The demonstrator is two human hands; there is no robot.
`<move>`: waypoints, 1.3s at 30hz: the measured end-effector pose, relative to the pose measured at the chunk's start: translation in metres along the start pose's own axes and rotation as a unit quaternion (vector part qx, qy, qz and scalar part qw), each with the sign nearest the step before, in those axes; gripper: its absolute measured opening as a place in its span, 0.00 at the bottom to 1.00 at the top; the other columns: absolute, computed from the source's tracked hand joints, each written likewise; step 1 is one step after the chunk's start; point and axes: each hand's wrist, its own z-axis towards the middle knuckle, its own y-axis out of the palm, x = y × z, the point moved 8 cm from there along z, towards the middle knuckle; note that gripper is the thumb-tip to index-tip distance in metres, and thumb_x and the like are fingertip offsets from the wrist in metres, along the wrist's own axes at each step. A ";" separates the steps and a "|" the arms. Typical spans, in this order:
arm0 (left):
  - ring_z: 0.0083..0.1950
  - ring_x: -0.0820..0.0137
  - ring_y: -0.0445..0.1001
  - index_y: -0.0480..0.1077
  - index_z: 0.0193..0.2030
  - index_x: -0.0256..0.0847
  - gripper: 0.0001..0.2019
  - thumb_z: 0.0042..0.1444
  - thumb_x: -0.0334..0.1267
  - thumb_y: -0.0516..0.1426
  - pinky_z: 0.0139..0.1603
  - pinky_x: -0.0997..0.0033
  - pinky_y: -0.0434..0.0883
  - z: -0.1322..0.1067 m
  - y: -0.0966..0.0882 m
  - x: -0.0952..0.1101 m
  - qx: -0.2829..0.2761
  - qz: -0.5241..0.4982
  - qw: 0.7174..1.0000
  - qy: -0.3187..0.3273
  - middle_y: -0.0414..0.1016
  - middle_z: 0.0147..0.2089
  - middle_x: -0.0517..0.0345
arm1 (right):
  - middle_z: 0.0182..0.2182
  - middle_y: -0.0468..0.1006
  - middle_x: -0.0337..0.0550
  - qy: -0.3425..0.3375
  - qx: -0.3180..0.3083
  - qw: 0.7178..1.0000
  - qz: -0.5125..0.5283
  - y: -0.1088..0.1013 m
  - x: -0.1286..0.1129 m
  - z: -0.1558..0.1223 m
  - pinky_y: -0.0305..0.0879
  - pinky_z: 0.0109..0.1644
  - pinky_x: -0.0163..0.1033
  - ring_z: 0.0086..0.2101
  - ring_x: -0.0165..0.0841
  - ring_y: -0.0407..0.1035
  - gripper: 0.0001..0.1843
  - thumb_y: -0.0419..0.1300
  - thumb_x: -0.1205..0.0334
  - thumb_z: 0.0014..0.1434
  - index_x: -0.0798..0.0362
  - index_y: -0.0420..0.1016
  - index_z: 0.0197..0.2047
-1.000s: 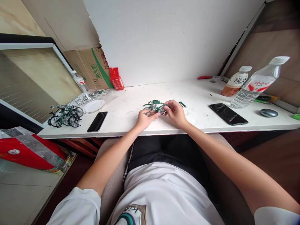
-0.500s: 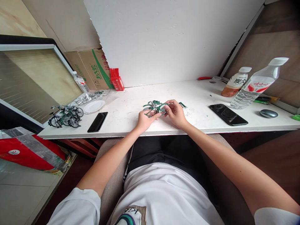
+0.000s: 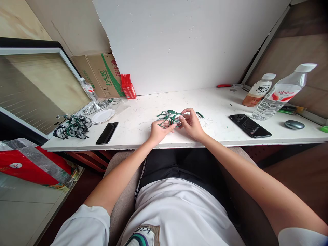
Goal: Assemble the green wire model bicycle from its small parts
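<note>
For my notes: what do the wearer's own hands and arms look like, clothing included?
The left hand and right hand are bare, with no gloves or wristwear showing. Loose, short white sleeves cover the upper arms, leaving the forearms uncovered.

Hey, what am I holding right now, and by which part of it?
A green model bicycle frame with a spoked wheel: right hand at the wheel's rim, left hand on the frame, exact spot hidden.

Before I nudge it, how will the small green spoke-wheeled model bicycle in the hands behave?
The green model bicycle is probably light, being mostly open frame. Its fine-spoked wheel could bend if squeezed. That wheel also looks narrow, so unsupported, the bicycle would likely tip.
</note>
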 end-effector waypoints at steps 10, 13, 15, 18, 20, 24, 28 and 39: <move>0.37 0.56 0.89 0.84 0.39 0.35 0.28 0.48 0.60 0.79 0.44 0.55 0.87 0.006 -0.007 -0.009 0.007 -0.033 0.999 -0.024 0.89 0.42 0.43 | 0.63 0.79 0.52 -0.040 -0.043 0.996 -0.071 0.005 -0.014 -0.005 0.85 0.40 0.47 0.40 0.40 0.81 0.26 0.69 0.34 0.69 0.45 0.73 0.53; 0.38 0.55 0.89 0.85 0.41 0.34 0.28 0.48 0.58 0.79 0.46 0.55 0.87 0.007 -0.006 -0.013 0.000 -0.041 0.999 -0.034 0.90 0.44 0.42 | 0.61 0.80 0.51 -0.041 -0.040 0.996 -0.072 0.004 -0.012 -0.005 0.85 0.39 0.47 0.39 0.39 0.81 0.24 0.68 0.34 0.69 0.44 0.75 0.53; 0.39 0.55 0.90 0.85 0.42 0.34 0.28 0.48 0.57 0.80 0.48 0.54 0.87 0.007 -0.006 -0.016 -0.004 -0.047 0.998 -0.044 0.90 0.44 0.42 | 0.59 0.80 0.50 -0.034 -0.045 0.996 -0.066 0.005 -0.010 -0.004 0.85 0.38 0.46 0.37 0.38 0.81 0.24 0.69 0.35 0.69 0.44 0.75 0.53; 0.41 0.52 0.90 0.85 0.41 0.34 0.28 0.46 0.57 0.80 0.52 0.51 0.87 0.008 -0.006 -0.020 -0.006 -0.059 0.997 -0.055 0.90 0.45 0.42 | 0.61 0.79 0.49 -0.027 -0.057 0.996 -0.071 0.006 -0.006 -0.004 0.84 0.36 0.44 0.36 0.36 0.81 0.23 0.69 0.36 0.70 0.44 0.74 0.54; 0.44 0.51 0.91 0.85 0.40 0.34 0.28 0.45 0.57 0.81 0.55 0.49 0.87 0.009 -0.006 -0.021 -0.009 -0.069 0.996 -0.057 0.90 0.45 0.43 | 0.62 0.79 0.50 -0.022 -0.061 0.996 -0.069 0.006 -0.004 -0.004 0.83 0.34 0.43 0.34 0.34 0.80 0.24 0.69 0.37 0.69 0.44 0.73 0.54; 0.44 0.50 0.91 0.84 0.39 0.35 0.28 0.43 0.57 0.82 0.56 0.48 0.86 0.010 -0.007 -0.024 -0.009 -0.081 0.994 -0.067 0.90 0.43 0.44 | 0.65 0.79 0.50 -0.007 -0.064 0.996 -0.060 0.007 -0.001 -0.004 0.82 0.32 0.43 0.33 0.33 0.79 0.24 0.70 0.36 0.68 0.44 0.73 0.55; 0.45 0.50 0.91 0.85 0.41 0.35 0.29 0.43 0.57 0.82 0.59 0.47 0.86 0.010 -0.007 -0.024 -0.007 -0.088 0.994 -0.071 0.90 0.45 0.44 | 0.64 0.80 0.51 -0.023 -0.051 0.996 -0.076 0.006 -0.007 -0.003 0.83 0.34 0.44 0.37 0.37 0.81 0.21 0.69 0.39 0.70 0.44 0.76 0.54; 0.45 0.52 0.91 0.84 0.40 0.34 0.28 0.44 0.57 0.81 0.57 0.48 0.87 0.010 -0.008 -0.027 -0.009 -0.079 0.994 -0.074 0.89 0.45 0.45 | 0.61 0.83 0.54 -0.054 -0.032 0.992 -0.106 0.006 -0.016 -0.001 0.86 0.41 0.50 0.50 0.47 0.82 0.17 0.68 0.42 0.71 0.47 0.83 0.50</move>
